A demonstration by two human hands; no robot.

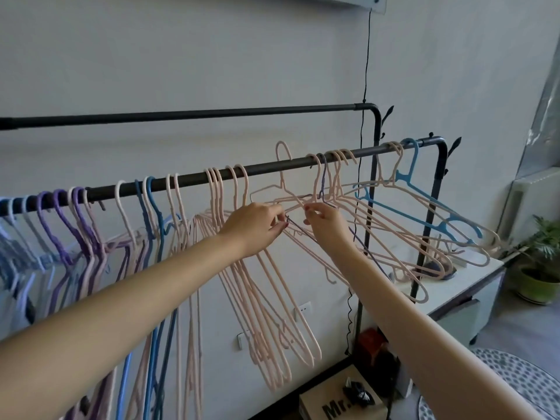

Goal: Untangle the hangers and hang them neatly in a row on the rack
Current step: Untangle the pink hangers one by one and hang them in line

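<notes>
A black rack bar [266, 168] runs from lower left to upper right and carries several hangers. Purple and pale blue hangers [65, 219] hang at the left, dark blue ones [153, 213] nearer the middle, pink ones [239, 268] in the centre. A tangled bunch of pink hangers [391, 237] spreads to the right, with one blue hanger [424, 204] near the bar's end. One pink hanger [283, 177] has its hook raised above the bar. My left hand [257, 227] pinches the wires of the tangle just under the bar. My right hand [325, 218] pinches a pink wire beside it.
A second, higher black bar [188, 114] runs behind. A black cable [365, 86] hangs down the wall. A white cabinet [460, 286] stands at the right, a potted plant [542, 262] beyond it. A cardboard box [339, 398] and a patterned rug [497, 386] lie below.
</notes>
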